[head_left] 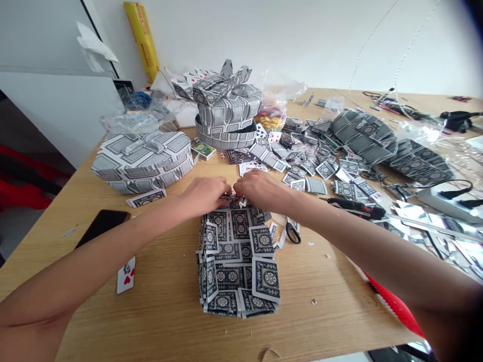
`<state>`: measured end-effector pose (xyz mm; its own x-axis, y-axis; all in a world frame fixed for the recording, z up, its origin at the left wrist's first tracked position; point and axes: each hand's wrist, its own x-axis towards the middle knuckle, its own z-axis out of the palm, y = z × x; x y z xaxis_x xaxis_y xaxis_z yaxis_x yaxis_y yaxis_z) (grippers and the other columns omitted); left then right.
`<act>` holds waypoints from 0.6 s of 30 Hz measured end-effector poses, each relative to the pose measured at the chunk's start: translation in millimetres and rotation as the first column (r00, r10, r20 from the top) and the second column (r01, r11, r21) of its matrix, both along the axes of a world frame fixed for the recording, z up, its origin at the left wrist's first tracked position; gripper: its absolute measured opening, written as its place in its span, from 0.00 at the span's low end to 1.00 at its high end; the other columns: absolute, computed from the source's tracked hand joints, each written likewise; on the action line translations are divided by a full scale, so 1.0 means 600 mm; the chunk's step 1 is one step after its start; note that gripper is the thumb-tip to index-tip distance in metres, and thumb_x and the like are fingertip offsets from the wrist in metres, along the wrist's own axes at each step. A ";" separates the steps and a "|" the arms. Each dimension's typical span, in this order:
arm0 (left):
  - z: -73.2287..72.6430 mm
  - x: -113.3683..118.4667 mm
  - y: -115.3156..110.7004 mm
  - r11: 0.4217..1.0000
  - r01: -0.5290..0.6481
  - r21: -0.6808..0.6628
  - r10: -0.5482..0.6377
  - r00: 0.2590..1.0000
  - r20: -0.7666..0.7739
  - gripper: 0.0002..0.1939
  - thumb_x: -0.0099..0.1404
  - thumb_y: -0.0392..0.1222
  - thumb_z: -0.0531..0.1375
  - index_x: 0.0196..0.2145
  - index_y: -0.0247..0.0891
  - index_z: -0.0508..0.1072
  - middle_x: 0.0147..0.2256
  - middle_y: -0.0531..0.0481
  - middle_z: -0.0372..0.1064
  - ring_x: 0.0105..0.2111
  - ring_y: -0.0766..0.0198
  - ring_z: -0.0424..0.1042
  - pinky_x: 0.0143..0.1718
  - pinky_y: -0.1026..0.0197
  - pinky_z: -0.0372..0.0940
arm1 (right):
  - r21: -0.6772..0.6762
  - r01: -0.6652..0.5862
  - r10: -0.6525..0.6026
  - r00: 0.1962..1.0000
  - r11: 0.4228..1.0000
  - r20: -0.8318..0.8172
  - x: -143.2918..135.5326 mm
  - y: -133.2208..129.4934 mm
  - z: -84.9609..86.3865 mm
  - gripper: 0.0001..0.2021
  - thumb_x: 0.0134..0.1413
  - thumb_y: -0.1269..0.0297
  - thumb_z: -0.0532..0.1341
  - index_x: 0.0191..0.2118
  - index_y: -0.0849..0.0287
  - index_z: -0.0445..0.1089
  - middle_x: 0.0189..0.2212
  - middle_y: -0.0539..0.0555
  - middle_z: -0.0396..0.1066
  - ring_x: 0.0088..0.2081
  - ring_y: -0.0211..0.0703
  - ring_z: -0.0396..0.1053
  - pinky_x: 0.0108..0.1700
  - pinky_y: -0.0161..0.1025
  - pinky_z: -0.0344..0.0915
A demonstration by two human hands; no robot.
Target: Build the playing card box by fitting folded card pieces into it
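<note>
In front of me on the table lies a long, boxy structure covered in dark, patterned playing cards (234, 266). At its far end, my left hand (211, 193) and my right hand (254, 190) meet, fingers closed in a pinch. Bits of a playing card (242, 202) show between and just below the fingertips; most of it is hidden by the fingers. Both hands touch or nearly touch the structure's far edge. A pair of scissors (293, 232) rests to its right, close to my right forearm.
Left stands a rounded grey card-covered box (143, 161); behind are stacked card pieces (230, 110). Loose cards (317, 166) spread rightward, near two curved card pieces (364, 133). A glue gun (356, 207) and power strip (451, 201) lie right, a phone (103, 226) left.
</note>
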<state>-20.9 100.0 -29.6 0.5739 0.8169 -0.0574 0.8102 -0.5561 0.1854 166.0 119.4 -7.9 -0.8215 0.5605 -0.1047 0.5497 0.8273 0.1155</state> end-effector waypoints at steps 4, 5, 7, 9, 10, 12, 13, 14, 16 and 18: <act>-0.003 0.001 0.000 0.999 0.016 0.038 -0.015 1.000 -0.022 0.10 0.66 0.42 0.57 0.40 0.41 0.77 0.39 0.50 0.74 0.37 0.57 0.74 0.29 0.59 0.56 | -0.012 0.070 -0.070 0.997 0.997 -0.036 0.005 0.015 -0.005 0.02 0.55 0.68 0.64 0.34 0.60 0.74 0.29 0.54 0.74 0.30 0.41 0.68 0.33 0.39 0.49; -0.003 0.002 0.000 0.999 0.020 0.042 -0.019 0.999 -0.027 0.10 0.66 0.42 0.57 0.40 0.41 0.77 0.39 0.51 0.74 0.37 0.57 0.74 0.29 0.59 0.55 | -0.022 0.075 -0.076 0.996 0.997 -0.046 0.006 0.018 -0.006 0.03 0.55 0.66 0.64 0.34 0.60 0.74 0.29 0.54 0.75 0.30 0.40 0.68 0.32 0.39 0.49; -0.002 0.004 -0.001 0.998 0.029 0.054 -0.027 0.999 -0.038 0.09 0.65 0.42 0.58 0.40 0.40 0.76 0.39 0.51 0.74 0.36 0.57 0.74 0.28 0.58 0.54 | -0.039 0.075 -0.077 0.996 0.996 -0.047 0.006 0.020 -0.008 0.04 0.55 0.65 0.64 0.34 0.59 0.74 0.29 0.54 0.75 0.30 0.40 0.68 0.32 0.39 0.48; -0.002 0.005 -0.001 0.997 0.039 0.062 -0.036 0.998 -0.048 0.08 0.64 0.41 0.59 0.40 0.40 0.75 0.39 0.52 0.74 0.36 0.57 0.74 0.28 0.58 0.54 | -0.042 0.076 -0.077 0.996 0.996 -0.033 0.004 0.019 -0.008 0.04 0.55 0.65 0.64 0.35 0.59 0.74 0.29 0.53 0.75 0.30 0.40 0.68 0.32 0.39 0.48; -0.002 0.005 -0.001 0.997 0.042 0.062 -0.039 0.998 -0.051 0.08 0.64 0.42 0.59 0.40 0.40 0.75 0.40 0.52 0.74 0.37 0.57 0.74 0.28 0.58 0.54 | -0.045 0.075 -0.077 0.997 0.996 -0.026 0.003 0.019 -0.007 0.04 0.54 0.66 0.65 0.35 0.59 0.74 0.29 0.53 0.75 0.30 0.40 0.68 0.32 0.39 0.48; -0.002 0.005 0.000 0.998 0.041 0.056 -0.038 0.998 -0.054 0.08 0.64 0.42 0.60 0.40 0.40 0.75 0.40 0.52 0.74 0.38 0.56 0.75 0.28 0.58 0.55 | -0.063 0.085 -0.086 0.996 0.994 -0.014 0.001 0.018 -0.004 0.05 0.54 0.65 0.65 0.36 0.59 0.74 0.30 0.53 0.75 0.31 0.41 0.69 0.32 0.39 0.49; -0.002 0.005 0.001 0.998 0.038 0.049 -0.036 0.998 -0.054 0.08 0.64 0.42 0.60 0.40 0.40 0.75 0.40 0.52 0.75 0.38 0.56 0.75 0.29 0.59 0.55 | -0.076 0.094 -0.095 0.995 0.993 -0.009 0.000 0.018 -0.003 0.05 0.53 0.64 0.66 0.36 0.59 0.74 0.30 0.53 0.75 0.32 0.41 0.69 0.32 0.39 0.49; -0.001 0.005 0.002 0.999 0.036 0.040 -0.034 0.998 -0.056 0.08 0.64 0.43 0.60 0.40 0.41 0.75 0.40 0.52 0.75 0.38 0.56 0.75 0.29 0.59 0.56 | -0.090 0.105 -0.106 0.994 0.990 -0.004 -0.001 0.019 -0.003 0.06 0.53 0.64 0.66 0.36 0.59 0.75 0.30 0.53 0.76 0.32 0.41 0.69 0.32 0.39 0.50; 0.001 0.006 0.005 1.000 0.027 0.012 -0.026 0.998 -0.057 0.09 0.64 0.43 0.60 0.41 0.41 0.75 0.42 0.51 0.75 0.39 0.55 0.74 0.31 0.59 0.58 | -0.117 0.132 -0.133 0.991 0.984 -0.001 -0.001 0.020 -0.001 0.07 0.53 0.63 0.67 0.37 0.59 0.75 0.31 0.53 0.76 0.32 0.41 0.69 0.32 0.38 0.50; 0.002 0.008 0.007 0.999 0.007 -0.041 -0.009 0.999 -0.041 0.11 0.63 0.45 0.61 0.42 0.41 0.75 0.43 0.50 0.75 0.41 0.55 0.74 0.34 0.59 0.60 | -0.151 0.151 -0.155 0.988 0.977 -0.011 -0.003 0.021 0.000 0.08 0.52 0.62 0.67 0.38 0.59 0.75 0.31 0.53 0.76 0.33 0.41 0.69 0.32 0.38 0.51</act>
